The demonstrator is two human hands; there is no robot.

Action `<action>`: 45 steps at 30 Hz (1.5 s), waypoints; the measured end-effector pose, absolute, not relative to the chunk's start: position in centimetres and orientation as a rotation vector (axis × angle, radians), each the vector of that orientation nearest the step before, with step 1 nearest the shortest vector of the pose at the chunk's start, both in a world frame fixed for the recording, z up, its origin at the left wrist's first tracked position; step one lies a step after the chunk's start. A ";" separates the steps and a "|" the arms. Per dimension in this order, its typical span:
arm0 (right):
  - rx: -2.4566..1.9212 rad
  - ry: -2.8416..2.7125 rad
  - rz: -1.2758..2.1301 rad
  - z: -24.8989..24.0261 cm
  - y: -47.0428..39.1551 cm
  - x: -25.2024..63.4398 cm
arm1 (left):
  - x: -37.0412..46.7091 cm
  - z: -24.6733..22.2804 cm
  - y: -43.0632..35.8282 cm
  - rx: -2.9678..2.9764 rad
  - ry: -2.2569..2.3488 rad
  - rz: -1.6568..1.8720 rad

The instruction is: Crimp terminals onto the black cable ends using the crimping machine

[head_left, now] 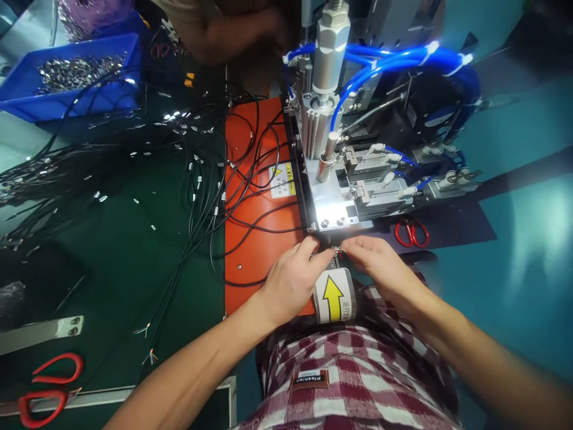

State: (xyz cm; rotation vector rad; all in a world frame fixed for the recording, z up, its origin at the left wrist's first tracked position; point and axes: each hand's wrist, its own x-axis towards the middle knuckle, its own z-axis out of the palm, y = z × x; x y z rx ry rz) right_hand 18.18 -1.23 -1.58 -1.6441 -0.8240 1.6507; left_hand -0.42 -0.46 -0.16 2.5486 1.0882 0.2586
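My left hand (293, 276) is closed in a pinch at the front edge of the machine. A black cable (242, 283) runs across the orange plate into it. Past its thumb stick out the cable's thin coloured wires (338, 251), a red one among them. My right hand (376, 260) has its fingertips pressed together on the other side of these wires and appears to pinch their ends. Both hands are just below the metal block of the pneumatic machine (333, 209). A label with a yellow arrow (333, 297) lies under them.
Many black cables with metal ends spread over the orange plate (237, 239) and the green table (129, 257). A blue bin (85, 107) of small metal parts stands at upper left. Red-handled scissors (412, 233) lie right, another red-handled pair (42, 409) lower left. Another person's arm (233, 36) is behind.
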 end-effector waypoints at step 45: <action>-1.397 -0.467 1.760 -1.8 -2.5 16.8 | 0.1 1.1 -1.7 2.555 1.171 0.175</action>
